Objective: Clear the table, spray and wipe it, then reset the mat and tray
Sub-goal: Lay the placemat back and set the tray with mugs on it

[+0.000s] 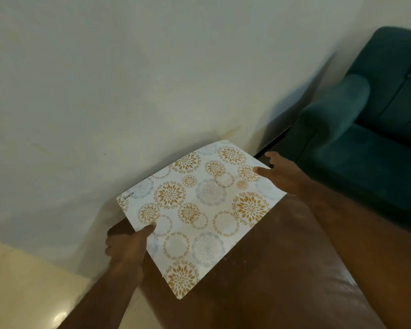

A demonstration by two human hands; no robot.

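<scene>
Head view: mat [199, 210], white w/ gold + grey floral circles, frame centre, over brown padded surface [282, 269]. L hand [126, 248] at 8 o'clock edge, thumb pinching mat. R hand [282, 173] at 2 o'clock edge, fingers clamped on mat. Teal sofa [365, 138] at 2 o'clock, wall [128, 79] behind.

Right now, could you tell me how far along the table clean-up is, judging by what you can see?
The brown table shows nothing on it except the patterned mat, so clearing looks done; whether it was sprayed and wiped I cannot tell. In hand: the left hand and right hand hold the mat's opposite edges, one end overhanging the table edge. No tray is visible.
</scene>
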